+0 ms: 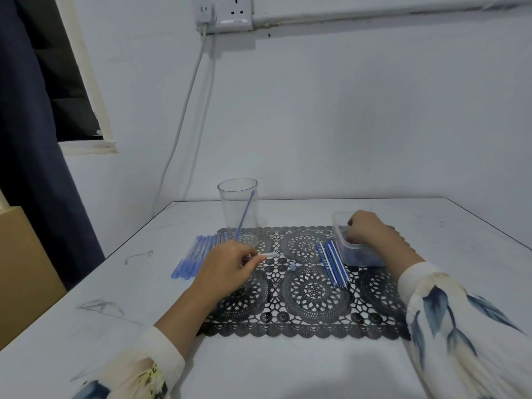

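My left hand pinches a clear pen barrel over the black lace placemat. My right hand reaches into a clear plastic tub at the mat's right; its fingertips are hidden inside. Several blue and white ink refills lie beside the tub. Several blue pen barrels lie in a row at the mat's left. A small blue cap sits on the mat. A tall clear cup holds one assembled blue pen.
The grey table meets the wall at the back. A white cable hangs from a wall socket. A dark curtain and a brown box stand at the left.
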`<state>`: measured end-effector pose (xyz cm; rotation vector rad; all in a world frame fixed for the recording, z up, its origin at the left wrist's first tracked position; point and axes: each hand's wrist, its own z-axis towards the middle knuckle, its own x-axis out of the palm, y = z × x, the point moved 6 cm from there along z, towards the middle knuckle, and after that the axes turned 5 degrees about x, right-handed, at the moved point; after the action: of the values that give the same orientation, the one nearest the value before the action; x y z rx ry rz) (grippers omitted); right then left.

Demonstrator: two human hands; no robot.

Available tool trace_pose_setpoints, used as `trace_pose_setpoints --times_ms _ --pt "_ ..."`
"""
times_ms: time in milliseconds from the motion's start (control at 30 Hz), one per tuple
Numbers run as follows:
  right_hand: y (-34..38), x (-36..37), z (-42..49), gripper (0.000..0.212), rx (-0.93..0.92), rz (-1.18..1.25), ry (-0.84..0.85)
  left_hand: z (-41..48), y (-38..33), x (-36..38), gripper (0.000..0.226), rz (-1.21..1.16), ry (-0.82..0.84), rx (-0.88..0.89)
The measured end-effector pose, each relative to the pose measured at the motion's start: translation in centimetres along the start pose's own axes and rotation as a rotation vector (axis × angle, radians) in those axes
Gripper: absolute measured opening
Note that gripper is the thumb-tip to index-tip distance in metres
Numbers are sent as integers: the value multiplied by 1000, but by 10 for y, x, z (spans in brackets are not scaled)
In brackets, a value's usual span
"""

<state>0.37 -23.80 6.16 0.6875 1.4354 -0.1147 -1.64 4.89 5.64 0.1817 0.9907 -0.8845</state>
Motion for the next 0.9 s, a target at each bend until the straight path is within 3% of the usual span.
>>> trace_pose_setpoints --times_ms 133,533,667,900 --pt "-3 -3 -1 38 15 31 -28 1 1 1 25 -3 -9 1" --pt "4 -30 -2 15 -46 294 -153 0 4 1 28 -28 -12 -9" --pt "20 -34 -14 27 -134 356 -150 -1 4 1 28 -31 -7 -23" --pt "48 -41 -40 42 -354 265 -297 -1 7 -1 29 -42 -10 -50"
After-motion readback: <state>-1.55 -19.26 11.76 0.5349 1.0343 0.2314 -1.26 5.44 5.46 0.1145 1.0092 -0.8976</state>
